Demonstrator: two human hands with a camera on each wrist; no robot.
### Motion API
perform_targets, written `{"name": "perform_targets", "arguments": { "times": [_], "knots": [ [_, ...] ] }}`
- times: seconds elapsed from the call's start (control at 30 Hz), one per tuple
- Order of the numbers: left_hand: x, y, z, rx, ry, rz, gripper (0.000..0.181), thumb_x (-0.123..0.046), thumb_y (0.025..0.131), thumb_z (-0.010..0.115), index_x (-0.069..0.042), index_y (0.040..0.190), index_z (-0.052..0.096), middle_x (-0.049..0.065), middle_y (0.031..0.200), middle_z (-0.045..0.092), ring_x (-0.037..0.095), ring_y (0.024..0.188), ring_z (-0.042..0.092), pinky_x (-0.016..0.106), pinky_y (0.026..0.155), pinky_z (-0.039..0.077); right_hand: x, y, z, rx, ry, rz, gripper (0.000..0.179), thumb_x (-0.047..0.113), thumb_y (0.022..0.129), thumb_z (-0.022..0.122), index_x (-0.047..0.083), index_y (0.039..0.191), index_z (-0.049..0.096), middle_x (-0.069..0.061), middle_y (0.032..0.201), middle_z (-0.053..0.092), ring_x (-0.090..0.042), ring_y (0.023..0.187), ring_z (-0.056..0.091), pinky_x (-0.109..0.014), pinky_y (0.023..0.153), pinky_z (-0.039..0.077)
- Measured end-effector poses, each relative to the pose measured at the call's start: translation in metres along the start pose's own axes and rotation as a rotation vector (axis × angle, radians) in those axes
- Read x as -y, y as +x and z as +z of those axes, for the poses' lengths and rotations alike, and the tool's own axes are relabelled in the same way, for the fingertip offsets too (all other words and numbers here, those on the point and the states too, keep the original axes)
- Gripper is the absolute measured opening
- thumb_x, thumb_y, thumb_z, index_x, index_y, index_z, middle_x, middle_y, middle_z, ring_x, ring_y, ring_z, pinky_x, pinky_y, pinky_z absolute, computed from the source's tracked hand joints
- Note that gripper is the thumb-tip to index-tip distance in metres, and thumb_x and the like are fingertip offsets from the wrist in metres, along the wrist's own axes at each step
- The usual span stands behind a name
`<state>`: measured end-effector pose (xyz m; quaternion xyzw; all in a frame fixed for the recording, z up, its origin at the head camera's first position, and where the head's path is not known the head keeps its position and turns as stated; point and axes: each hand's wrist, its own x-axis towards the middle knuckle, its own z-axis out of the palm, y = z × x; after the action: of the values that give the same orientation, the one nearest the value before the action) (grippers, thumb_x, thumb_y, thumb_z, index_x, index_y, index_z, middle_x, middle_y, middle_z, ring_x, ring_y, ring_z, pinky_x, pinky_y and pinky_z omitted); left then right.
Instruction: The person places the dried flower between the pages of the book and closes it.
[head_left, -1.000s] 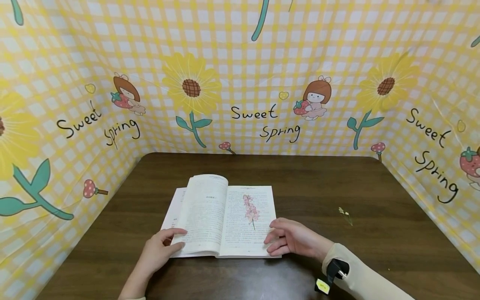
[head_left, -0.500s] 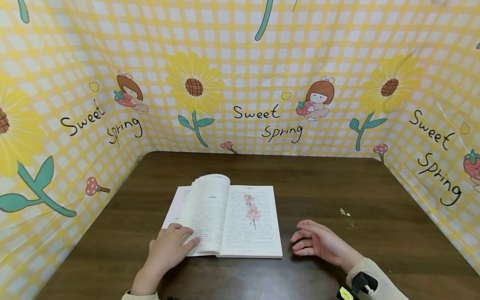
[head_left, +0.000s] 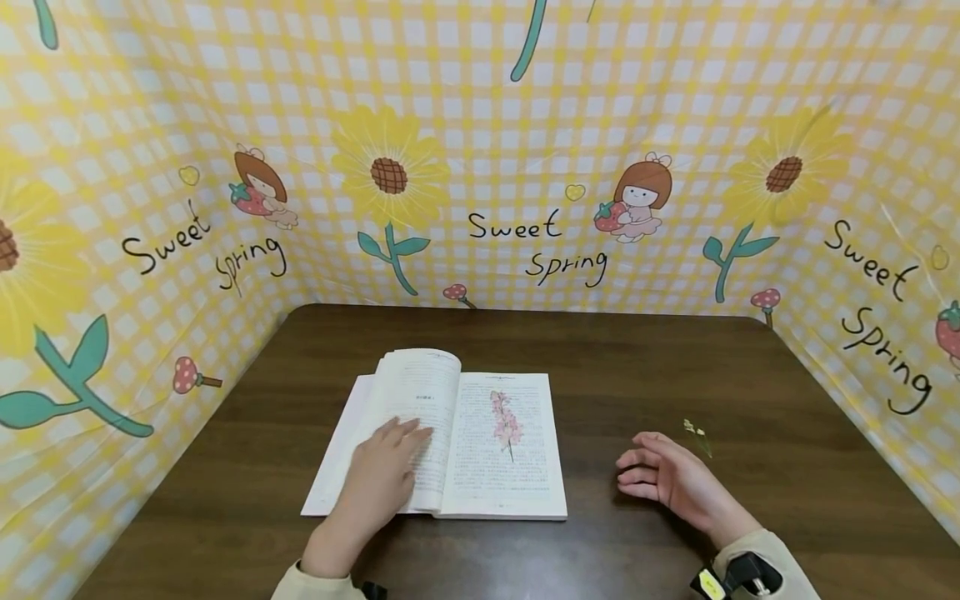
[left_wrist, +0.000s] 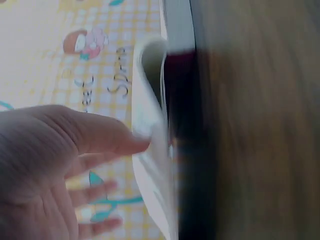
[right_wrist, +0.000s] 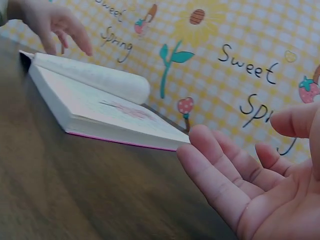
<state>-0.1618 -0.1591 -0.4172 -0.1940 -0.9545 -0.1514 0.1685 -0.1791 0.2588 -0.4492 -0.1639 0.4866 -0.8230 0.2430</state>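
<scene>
Book (head_left: 468,496): spread face up on the table (head_left: 600,350), in front of the person and left of centre; its left pages bow up beside the spine.
Pink flower (head_left: 507,425): flat on the right page, stem toward the person.
Left hand (head_left: 381,477): over the left pages, fingers extended and apart, nothing in its grip; the left wrist view shows the thumb at the bowed paper, blurred, so I cannot tell whether it touches.
Right hand (head_left: 678,479): right of the book and apart from it, palm turned inward, fingers loosely bent, grip wide and holding nothing.
Sprig (head_left: 697,435): on the table just beyond the right hand, small pale blooms on a thin green stem.
Cloth (head_left: 495,125): yellow-and-white check behind the table, printed with sunflowers and "Sweet Spring".
</scene>
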Motion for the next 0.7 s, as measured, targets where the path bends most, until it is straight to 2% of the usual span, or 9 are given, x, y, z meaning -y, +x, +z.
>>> {"name": "perform_targets", "arguments": {
  "times": [0.07,0.17,0.23,0.3,0.4,0.47,0.57,0.63,0.7],
  "knots": [
    [-0.007,0.003,0.004,0.022,-0.020,0.108,0.056,0.017,0.070,0.071,-0.006,0.121,0.068,0.016,0.128,0.063,0.040,0.124,0.054,0.061,0.084,0.048,0.002,-0.002,-0.003,-0.008,0.005,-0.013,0.033,0.013,0.111,0.020,0.015,0.111,0.053,-0.007,0.105,0.069,-0.024,0.096,0.069,-0.040,0.090,0.054],
    [-0.017,0.006,0.007,0.125,-0.053,0.173,0.064,0.023,0.067,0.069,-0.008,0.122,0.069,0.012,0.131,0.063,0.035,0.127,0.054,0.062,0.086,0.047,0.005,-0.004,-0.007,-0.008,0.019,-0.027,0.036,0.013,0.111,0.019,0.016,0.110,0.055,-0.007,0.105,0.069,-0.024,0.097,0.068,-0.041,0.091,0.053],
    [-0.023,0.007,0.008,0.195,-0.048,0.169,0.063,0.022,0.067,0.068,-0.010,0.121,0.070,0.010,0.131,0.064,0.033,0.128,0.053,0.064,0.089,0.045,0.006,-0.006,-0.009,-0.004,0.029,-0.032,0.038,0.013,0.111,0.018,0.016,0.110,0.056,-0.007,0.106,0.069,-0.024,0.098,0.068,-0.041,0.092,0.053],
    [-0.027,0.006,0.009,0.249,-0.040,0.147,0.054,0.016,0.074,0.068,-0.011,0.121,0.070,0.009,0.132,0.064,0.033,0.130,0.052,0.068,0.092,0.041,0.007,-0.007,-0.012,0.004,0.034,-0.041,0.040,0.012,0.111,0.017,0.016,0.110,0.057,-0.007,0.106,0.068,-0.023,0.099,0.068,-0.042,0.092,0.053],
    [-0.032,0.006,0.011,0.304,-0.044,0.114,0.038,0.000,0.088,0.063,-0.013,0.123,0.070,0.010,0.134,0.062,0.036,0.133,0.047,0.071,0.097,0.035,0.007,-0.009,-0.016,0.008,0.032,-0.056,0.041,0.012,0.111,0.017,0.016,0.110,0.058,-0.007,0.107,0.068,-0.023,0.099,0.068,-0.041,0.092,0.052],
    [-0.035,0.006,0.011,0.340,-0.052,0.099,0.032,-0.016,0.094,0.063,-0.014,0.125,0.069,0.011,0.137,0.059,0.038,0.136,0.042,0.073,0.099,0.031,0.007,-0.010,-0.018,0.010,0.025,-0.066,0.042,0.012,0.111,0.018,0.016,0.110,0.059,-0.007,0.106,0.068,-0.023,0.098,0.068,-0.041,0.092,0.053],
    [-0.039,0.006,0.011,0.374,-0.039,0.095,0.042,-0.037,0.090,0.070,-0.014,0.125,0.068,0.012,0.139,0.057,0.040,0.138,0.038,0.075,0.100,0.027,0.008,-0.010,-0.020,0.010,0.017,-0.073,0.042,0.012,0.110,0.018,0.016,0.110,0.059,-0.007,0.106,0.068,-0.023,0.097,0.068,-0.041,0.092,0.053],
    [-0.040,0.006,0.012,0.363,-0.005,0.106,0.052,-0.047,0.082,0.077,-0.015,0.123,0.069,0.012,0.137,0.058,0.041,0.137,0.039,0.075,0.098,0.028,0.008,-0.011,-0.022,0.013,0.013,-0.070,0.042,0.012,0.111,0.018,0.016,0.110,0.060,-0.007,0.106,0.068,-0.023,0.097,0.068,-0.041,0.092,0.053],
    [-0.041,0.006,0.013,0.339,0.022,0.113,0.055,-0.048,0.077,0.082,-0.015,0.119,0.070,0.012,0.133,0.061,0.041,0.135,0.041,0.075,0.097,0.030,0.009,-0.011,-0.023,0.017,0.013,-0.069,0.042,0.012,0.111,0.018,0.016,0.110,0.059,-0.007,0.106,0.069,-0.023,0.097,0.068,-0.042,0.092,0.053]
  ]
}}
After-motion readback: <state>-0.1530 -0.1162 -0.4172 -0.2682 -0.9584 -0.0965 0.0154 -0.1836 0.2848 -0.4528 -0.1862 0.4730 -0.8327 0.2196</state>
